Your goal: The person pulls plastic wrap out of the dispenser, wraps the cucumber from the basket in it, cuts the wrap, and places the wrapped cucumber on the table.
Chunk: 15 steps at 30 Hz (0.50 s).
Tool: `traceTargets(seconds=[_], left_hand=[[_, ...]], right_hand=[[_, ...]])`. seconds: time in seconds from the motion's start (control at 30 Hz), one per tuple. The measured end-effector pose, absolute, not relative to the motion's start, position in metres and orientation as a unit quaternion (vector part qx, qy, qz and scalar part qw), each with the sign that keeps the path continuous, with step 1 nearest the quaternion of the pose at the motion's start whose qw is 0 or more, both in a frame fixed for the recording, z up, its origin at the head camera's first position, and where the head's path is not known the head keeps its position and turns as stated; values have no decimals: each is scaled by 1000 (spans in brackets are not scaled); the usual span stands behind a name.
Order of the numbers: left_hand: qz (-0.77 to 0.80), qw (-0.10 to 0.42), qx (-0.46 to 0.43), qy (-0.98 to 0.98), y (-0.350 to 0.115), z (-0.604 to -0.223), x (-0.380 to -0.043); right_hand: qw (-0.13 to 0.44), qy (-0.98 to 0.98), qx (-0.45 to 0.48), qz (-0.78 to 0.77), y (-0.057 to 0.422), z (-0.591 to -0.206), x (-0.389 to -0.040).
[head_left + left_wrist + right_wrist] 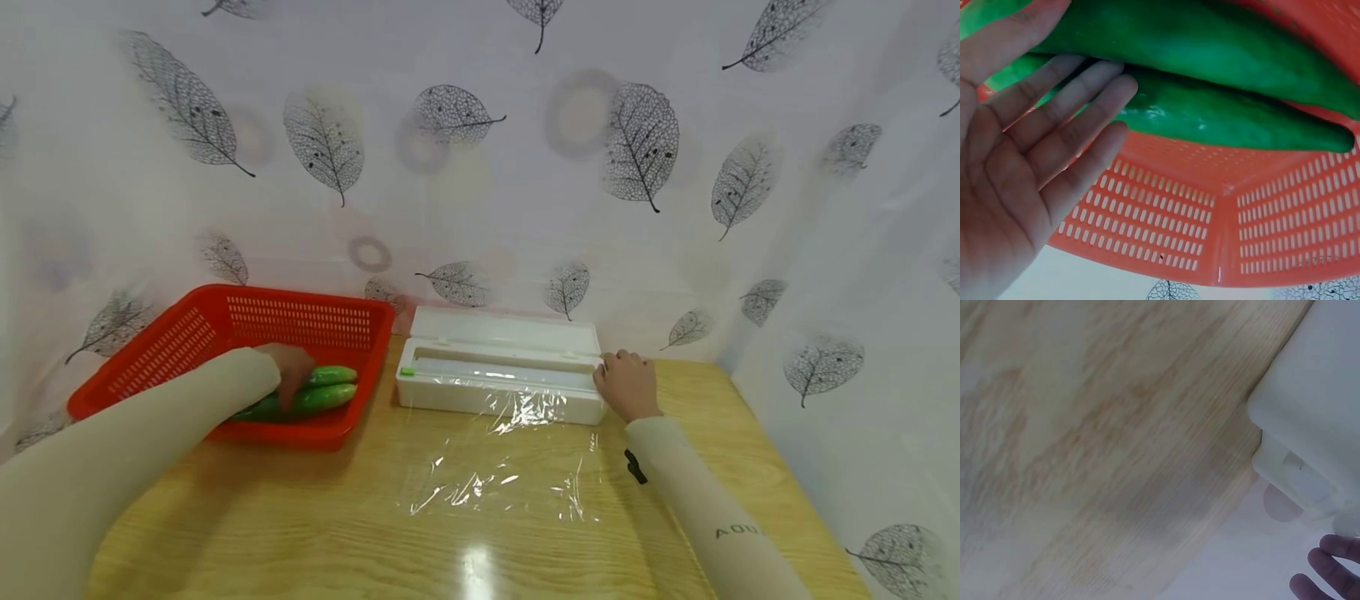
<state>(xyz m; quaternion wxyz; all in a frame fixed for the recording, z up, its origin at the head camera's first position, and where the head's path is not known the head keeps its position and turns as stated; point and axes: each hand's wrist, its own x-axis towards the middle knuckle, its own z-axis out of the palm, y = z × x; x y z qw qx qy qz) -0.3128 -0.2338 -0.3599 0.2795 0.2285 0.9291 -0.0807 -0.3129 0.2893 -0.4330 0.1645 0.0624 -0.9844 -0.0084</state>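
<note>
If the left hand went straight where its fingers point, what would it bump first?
Probably the green cucumbers in the red basket: the left hand points at them, though whether it already touches them is unclear.

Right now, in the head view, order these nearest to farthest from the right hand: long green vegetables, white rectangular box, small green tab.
1. White rectangular box: right end at the right hand.
2. Small green tab: box's left end.
3. Long green vegetables: left, in the red perforated plastic basket.

Head view, looking down, shares basket (300,329) with closer left wrist.
</note>
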Motion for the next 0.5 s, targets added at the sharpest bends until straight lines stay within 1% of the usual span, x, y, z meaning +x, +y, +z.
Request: traceTargets(seconds=[0.17,0.23,0.37,0.43,0.5], left_hand=[[-77,295,218,927,-242,-373,-325],[-84,309,203,925,-251,-391,-340],[-76,329,156,928,-282,-445,-374],[-65,335,124,932,-296,-466,-383],[-54,339,108,933,-305,-477,-387]], right_hand=[[163,-985,64,-4,290,-429,-313],[165,-984,64,-7,290,-429,-312],[171,-983,71,-14,286,-434,-312],[172,-982,77,-14,283,-437,-312],[175,-981,81,-10,280,-440,-311]])
